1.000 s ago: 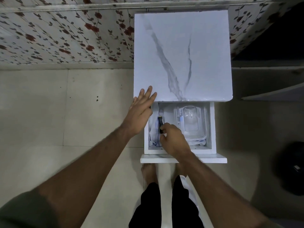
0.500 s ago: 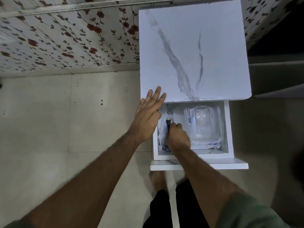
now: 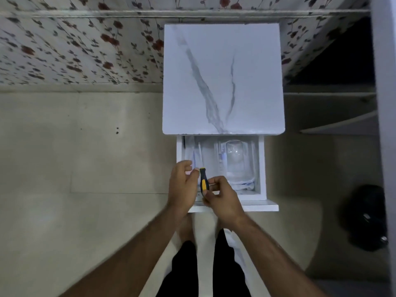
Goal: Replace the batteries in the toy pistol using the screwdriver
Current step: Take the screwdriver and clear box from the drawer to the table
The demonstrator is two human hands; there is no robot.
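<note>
Floral wallpaper (image 3: 85, 52) with red blooms is running along the far wall, above a pale tiled floor (image 3: 85, 157). Against that wall a white cabinet is standing, its marble-patterned counter (image 3: 222, 78) carrying grey veins and facing up at the camera. Below the counter's near edge the drawer (image 3: 262, 168) is standing pulled out toward the person.

Inside the drawer, on the right side, a clear plastic container (image 3: 235, 161) with a lid is lying flat; its contents are too hazy to make out. Under and beside it some white, crumpled material with blue marks is showing, also along the drawer's left side; cannot tell what it is.

Both hands are hovering over the drawer's near left part. The right hand (image 3: 222, 200) is pinching the lower end of the screwdriver (image 3: 203, 181) between thumb and fingers, holding its black-and-yellow handle roughly upright in view; the shaft is hidden. The left hand (image 3: 182, 187) is sitting just beside the handle, fingers loosely curled, fingertips near or touching the handle's top; cannot tell if there is contact.

Bare feet and black trouser legs are showing under the arms. A dark rounded object (image 3: 366, 217) is lying on the floor well to the right. The toy pistol is not visible anywhere.
</note>
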